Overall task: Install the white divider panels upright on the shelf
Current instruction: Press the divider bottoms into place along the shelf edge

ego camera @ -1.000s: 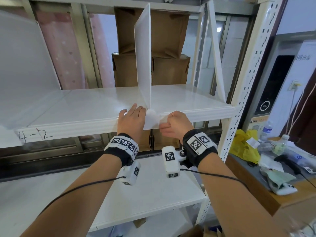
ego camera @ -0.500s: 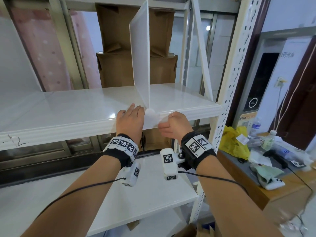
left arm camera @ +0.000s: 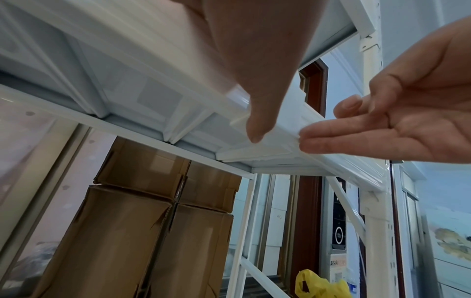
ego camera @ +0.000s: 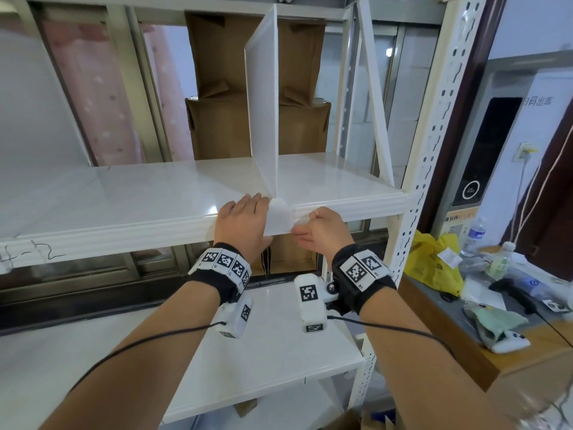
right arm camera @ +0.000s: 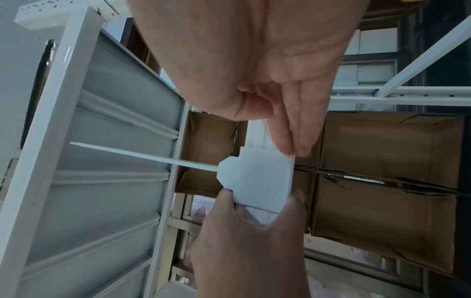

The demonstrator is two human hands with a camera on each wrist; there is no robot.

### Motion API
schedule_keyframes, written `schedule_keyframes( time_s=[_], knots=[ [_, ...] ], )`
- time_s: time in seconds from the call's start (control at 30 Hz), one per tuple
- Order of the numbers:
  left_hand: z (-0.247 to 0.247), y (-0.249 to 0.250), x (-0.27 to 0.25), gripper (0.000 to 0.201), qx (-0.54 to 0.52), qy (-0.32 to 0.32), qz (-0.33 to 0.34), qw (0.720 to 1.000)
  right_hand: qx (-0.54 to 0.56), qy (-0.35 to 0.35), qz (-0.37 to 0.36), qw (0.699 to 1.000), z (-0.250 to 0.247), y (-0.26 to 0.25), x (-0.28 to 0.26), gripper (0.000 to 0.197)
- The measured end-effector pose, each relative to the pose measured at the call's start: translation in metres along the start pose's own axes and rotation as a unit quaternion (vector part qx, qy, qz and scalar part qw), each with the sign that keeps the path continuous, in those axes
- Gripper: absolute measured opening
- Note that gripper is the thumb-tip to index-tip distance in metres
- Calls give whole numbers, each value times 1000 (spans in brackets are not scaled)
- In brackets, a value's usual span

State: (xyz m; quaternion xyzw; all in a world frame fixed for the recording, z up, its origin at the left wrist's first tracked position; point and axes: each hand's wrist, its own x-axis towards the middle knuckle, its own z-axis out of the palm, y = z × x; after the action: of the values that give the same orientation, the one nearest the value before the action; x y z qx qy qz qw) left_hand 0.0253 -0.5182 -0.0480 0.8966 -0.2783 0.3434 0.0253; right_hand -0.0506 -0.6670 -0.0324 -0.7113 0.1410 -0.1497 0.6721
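A white divider panel (ego camera: 262, 113) stands upright on the white shelf (ego camera: 124, 197), right of the middle. Its white front clip (ego camera: 279, 217) hangs over the shelf's front lip. My left hand (ego camera: 248, 218) lies flat on the shelf just left of the clip, fingers straight. In the left wrist view its thumb (left arm camera: 257, 113) presses on the clip (left arm camera: 277, 131). My right hand (ego camera: 305, 228) pinches the clip's right edge between thumb and fingers (right arm camera: 293, 129). From below, the clip (right arm camera: 257, 177) and the panel's thin edge (right arm camera: 142, 155) show.
Brown cardboard boxes (ego camera: 223, 128) are stacked behind the shelf. A perforated white upright (ego camera: 434, 144) bounds the shelf on the right. A lower shelf (ego camera: 279, 352) lies under my wrists. A wooden table (ego camera: 459, 346) at the right carries a yellow bag (ego camera: 434, 265) and bottles.
Both hands stay at the clip with the same hold. Only the head view has shifted a little; the panel still stands upright in the same place.
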Motion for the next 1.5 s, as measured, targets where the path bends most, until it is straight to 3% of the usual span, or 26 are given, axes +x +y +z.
schedule_keyframes(
  time_s=[0.43,0.97,1.17,1.3,1.5],
  knots=[
    [0,-9,-3,76,-18,14,21,1000,-6,-13,-2,1000,5,-2,-1,22],
    [-1,-5,-5,79,-30,42,-4,999,1,-29,0,1000,2,-6,-4,14],
    [-2,-11,-10,85,-38,2,1,999,-60,7,-42,997,5,-1,-4,4],
    [-13,-32,-23,85,-68,-22,-18,997,10,-65,-35,997,32,-16,-17,5],
    [-44,-96,-70,72,-96,-4,-76,992,4,-183,-40,982,119,-32,-48,12]
  ],
)
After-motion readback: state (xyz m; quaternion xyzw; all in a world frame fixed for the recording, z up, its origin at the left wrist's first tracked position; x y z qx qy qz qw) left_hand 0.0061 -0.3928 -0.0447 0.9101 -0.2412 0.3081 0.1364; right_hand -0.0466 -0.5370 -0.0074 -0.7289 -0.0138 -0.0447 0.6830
